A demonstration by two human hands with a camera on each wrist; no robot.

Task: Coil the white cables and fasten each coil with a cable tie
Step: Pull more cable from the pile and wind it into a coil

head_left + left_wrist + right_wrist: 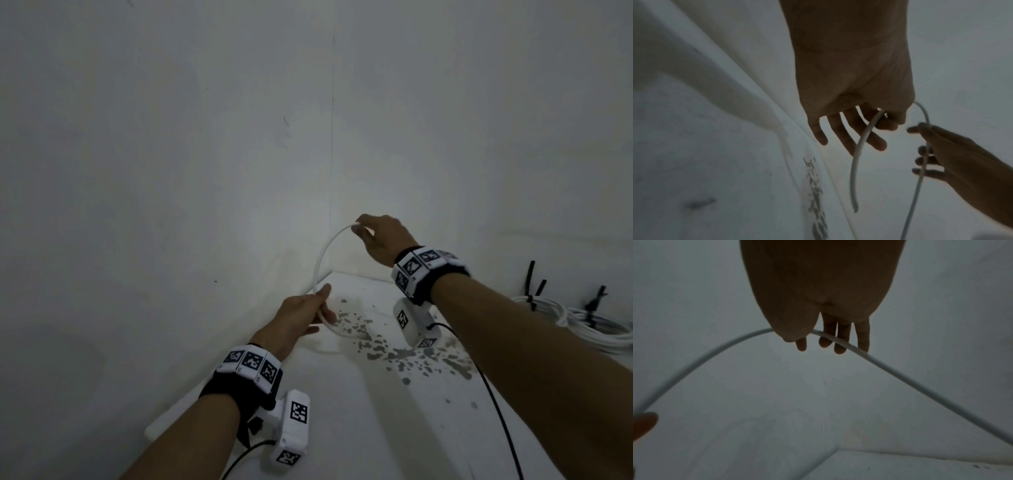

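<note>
A white cable (317,265) arcs in the air over the far corner of the white table (376,428). My left hand (323,305) pinches its lower part between thumb and index finger. In the left wrist view the cable (857,154) leaves that pinch and its free end hangs loose below. My right hand (359,231), raised higher near the wall corner, pinches the top of the arc. In the right wrist view the cable (900,373) runs under the thumb and across the fingers (840,344), then slopes down to the right.
Several coiled white cables (589,329) bound with black cable ties (531,284) lie at the table's right edge. Grey chipped patches (411,356) mark the tabletop. White walls close in on the left and behind. Black leads hang from both wrist cameras.
</note>
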